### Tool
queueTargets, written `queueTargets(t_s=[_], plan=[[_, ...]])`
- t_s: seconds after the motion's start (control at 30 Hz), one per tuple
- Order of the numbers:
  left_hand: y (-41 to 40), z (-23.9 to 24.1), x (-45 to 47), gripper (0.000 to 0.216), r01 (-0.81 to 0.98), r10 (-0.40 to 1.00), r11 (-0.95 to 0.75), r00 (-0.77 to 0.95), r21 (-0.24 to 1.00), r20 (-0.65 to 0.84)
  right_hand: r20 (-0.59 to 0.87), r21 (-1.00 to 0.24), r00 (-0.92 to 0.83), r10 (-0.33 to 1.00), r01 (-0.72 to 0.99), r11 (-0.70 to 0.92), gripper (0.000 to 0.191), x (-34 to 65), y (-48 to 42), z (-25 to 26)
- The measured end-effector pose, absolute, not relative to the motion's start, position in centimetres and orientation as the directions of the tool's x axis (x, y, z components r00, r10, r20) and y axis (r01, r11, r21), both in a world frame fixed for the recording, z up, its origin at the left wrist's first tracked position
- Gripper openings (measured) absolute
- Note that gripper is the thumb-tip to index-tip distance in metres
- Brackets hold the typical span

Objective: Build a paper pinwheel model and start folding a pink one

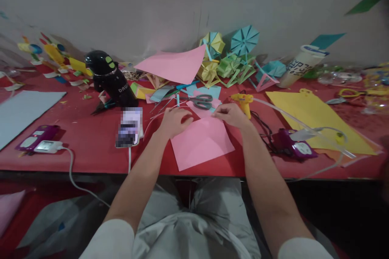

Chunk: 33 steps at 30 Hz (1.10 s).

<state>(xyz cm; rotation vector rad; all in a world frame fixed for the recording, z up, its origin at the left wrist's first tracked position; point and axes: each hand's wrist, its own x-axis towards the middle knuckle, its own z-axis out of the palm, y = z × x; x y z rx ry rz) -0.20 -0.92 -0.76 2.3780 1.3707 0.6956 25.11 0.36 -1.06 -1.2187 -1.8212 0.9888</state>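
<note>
A pink paper sheet (202,142) lies on the red table (91,141) in front of me, one corner over the near edge. My left hand (174,121) rests on the sheet's far left corner, fingers curled and pressing down. My right hand (231,114) pinches the sheet's far edge. Grey-handled scissors (200,101) lie just beyond both hands. A yellow glue gun (243,101) lies right behind my right hand.
A phone (129,127) on a cable lies left of my hands, a black bottle-shaped object (111,79) behind it. Folded paper flowers (231,56) and a large pink sheet (173,64) stand at the wall. A yellow sheet (316,119), purple device (291,145), white cup (299,66).
</note>
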Motion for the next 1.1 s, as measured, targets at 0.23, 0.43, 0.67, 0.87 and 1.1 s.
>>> queueTargets(t_s=[0.23,0.43,0.67,0.87,1.1], plan=[[-0.8,-0.9,1.8,0.021,0.588,0.875,-0.435,0.455,0.681,0.166,0.227,-0.866,-0.29,0.93,0.376,0.329,0.036,23.1,0.1,-1.7],[-0.9,-1.4,1.0,0.019,0.67,0.927,-0.362,0.332,0.648,0.175,0.21,-0.848,-0.357,0.91,0.397,0.351,0.032,23.1,0.4,-2.0],[-1.1,-1.2,1.7,0.018,0.6,0.89,-0.444,0.379,0.665,0.253,0.234,-0.832,-0.381,0.894,0.397,0.387,0.029,22.2,-0.1,-1.8],[-0.7,-1.4,2.6,0.014,0.534,0.903,-0.417,0.334,0.736,0.27,0.251,-0.818,-0.388,0.887,0.405,0.408,0.028,21.2,-0.5,-1.8],[-0.2,-1.8,1.0,0.011,0.539,0.923,-0.382,0.265,0.75,0.28,0.372,-0.76,-0.235,0.898,0.479,0.44,0.023,22.6,-0.3,-1.4]])
